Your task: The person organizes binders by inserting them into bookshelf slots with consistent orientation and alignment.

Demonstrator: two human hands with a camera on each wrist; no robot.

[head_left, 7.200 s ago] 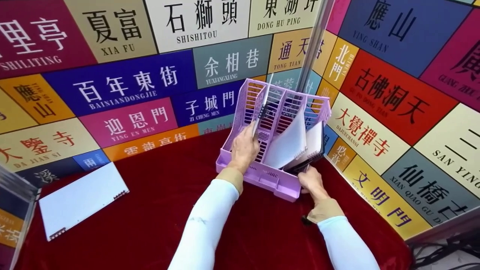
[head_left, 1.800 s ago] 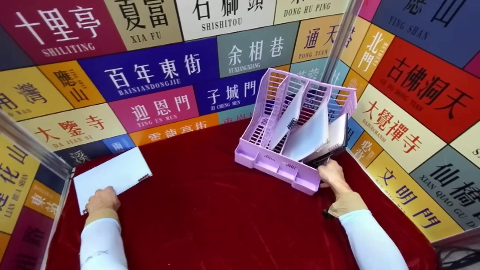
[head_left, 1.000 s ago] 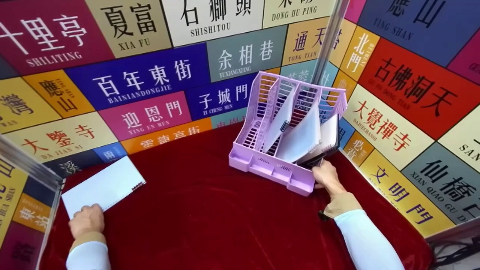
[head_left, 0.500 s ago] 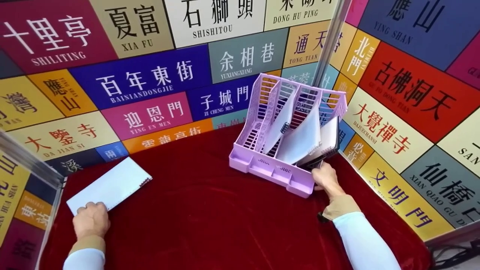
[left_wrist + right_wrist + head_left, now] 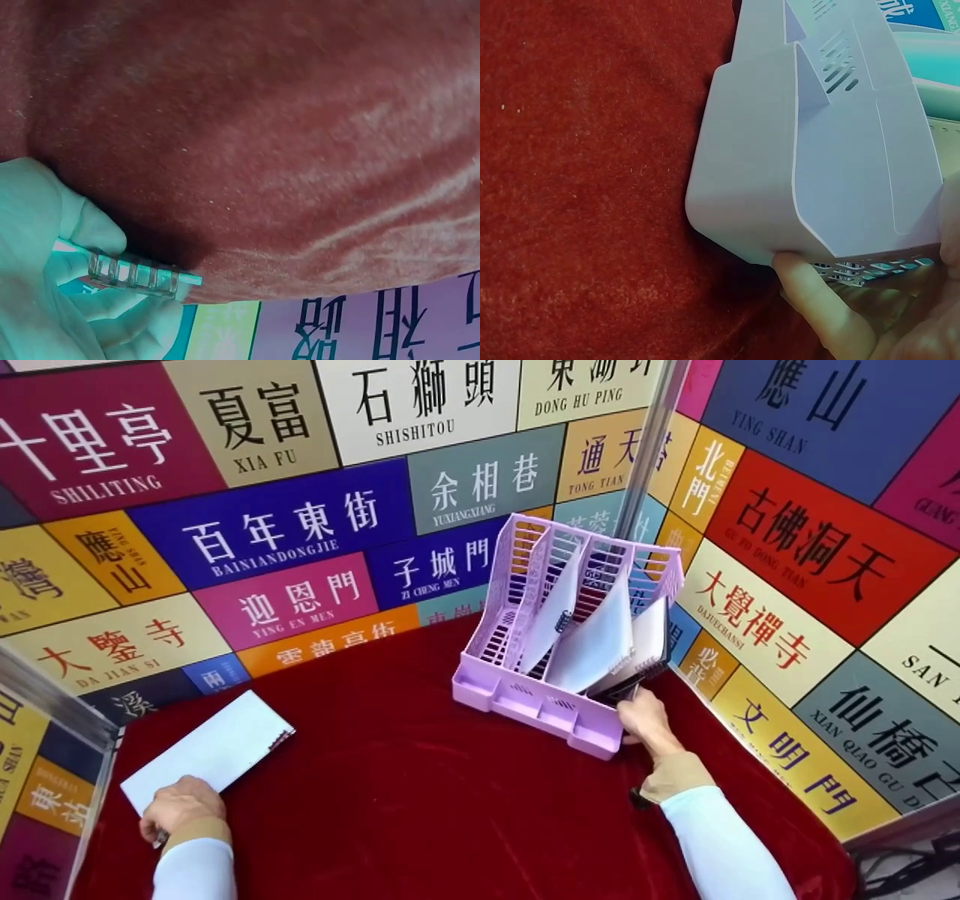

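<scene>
In the head view my left hand point(image 5: 187, 808) holds the near corner of a white spiral notebook point(image 5: 217, 746) at the left of the table. The left wrist view has thumb and fingers pinching its coil-bound edge point(image 5: 139, 274). A light purple file rack point(image 5: 536, 705) stands at the back right. My right hand point(image 5: 645, 721) grips its front right corner; in the right wrist view a finger point(image 5: 810, 296) presses under that corner. White notebooks point(image 5: 592, 641) lean in the rack's compartments, with a dark-covered notebook point(image 5: 652, 641) at the right. The leftmost compartment holds nothing visible.
Dark red velvet cloth point(image 5: 375, 810) covers the table. Panels of coloured place-name signs point(image 5: 277, 525) rise behind and to both sides, with a metal post point(image 5: 649, 450) behind the rack. Black cables point(image 5: 907, 859) lie off the table at the lower right.
My left hand has left the rack, where a coil-bound notebook now leans in a compartment, and moved left to take hold of the white notebook's near corner. The right hand stays on the rack.
</scene>
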